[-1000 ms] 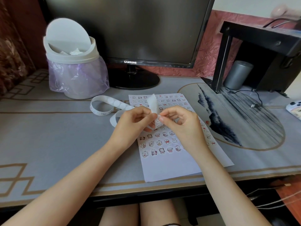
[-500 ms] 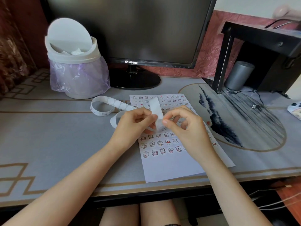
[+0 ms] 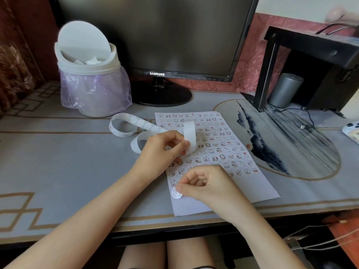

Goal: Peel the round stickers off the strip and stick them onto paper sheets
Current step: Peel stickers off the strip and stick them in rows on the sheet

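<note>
A white paper sheet (image 3: 258, 189) covered with rows of small cartoon stickers lies on the desk in front of me. My left hand (image 3: 161, 152) pinches the white sticker strip (image 3: 189, 135), whose free end curls up over the sheet while the rest loops away to the left. My right hand (image 3: 207, 186) holds a round sticker (image 3: 176, 194) between thumb and forefinger, low against the sheet's lower left part, just under the last row of stickers.
A white swing-lid bin (image 3: 91, 78) with a purple bag stands at the back left. A black monitor (image 3: 155, 35) stands behind the sheet. A black stand (image 3: 310, 61) with a grey cylinder (image 3: 283, 90) and a cable is at the right; a phone (image 3: 351, 131) lies at the right edge.
My right hand left the strip with a peeled sticker and moved down toward me to the sheet's lower left. My left hand stayed holding the strip.
</note>
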